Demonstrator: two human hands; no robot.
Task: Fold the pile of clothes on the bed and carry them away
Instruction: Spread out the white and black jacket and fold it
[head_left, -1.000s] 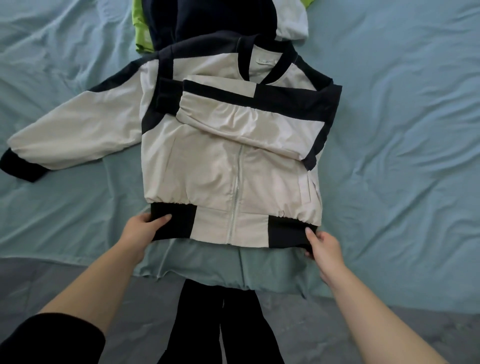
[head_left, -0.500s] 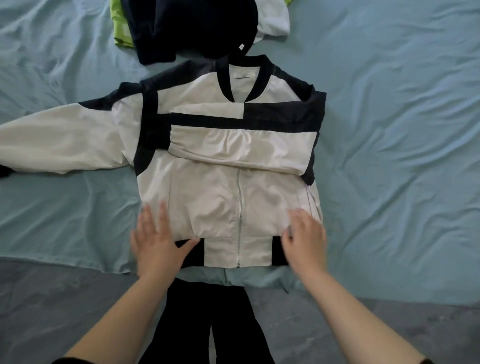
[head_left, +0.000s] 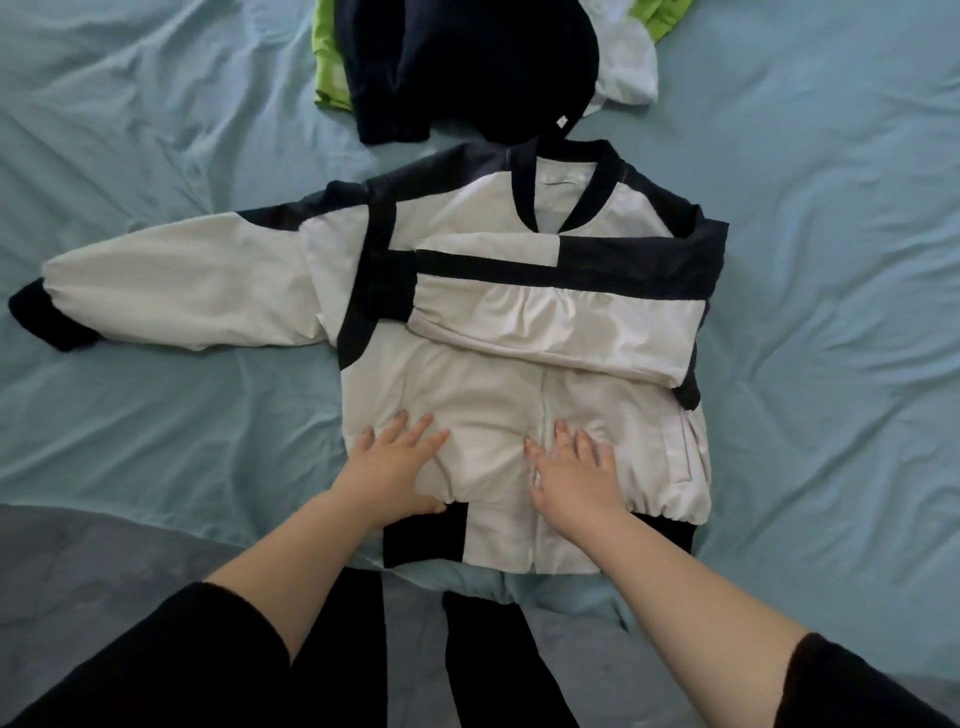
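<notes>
Head view, the only one: a white & dark jacket (head_left: 467, 384) lies flat on the blue bed (head_left: 831, 312), front up. Its zip (head_left: 543, 410) is shut. Its collar is far from the person & its dark bottom band (head_left: 426, 540) is close to them, at the bed's edge. Both hands are on the lower front w/ fingers straight & spread. They press down & hold nothing. The left hand (head_left: 395, 467) sits left of the zip, the right hand (head_left: 571, 473) is right on the zip, w/ a small gap btw them. One sleeve (head_left: 561, 322) is already folded across the chest, just above the hands. The other sleeve (head_left: 182, 291) is not folded yet. It sticks out flat to the person's left, its long way going side to side, w/ its dark cuff (head_left: 47, 317) at the far left end. So it lies up & left of the hands, & the left hand is the nearer one. I think that sleeve comes next, prob picked up near the cuff & swung in over the chest. The rest of the pile (head_left: 457, 62) waits past the collar. It has a dark thing on top, right by the collar, w/ a green bit (head_left: 327, 67) & a white bit (head_left: 623, 73) poking out. Can't tell what those are.
</notes>
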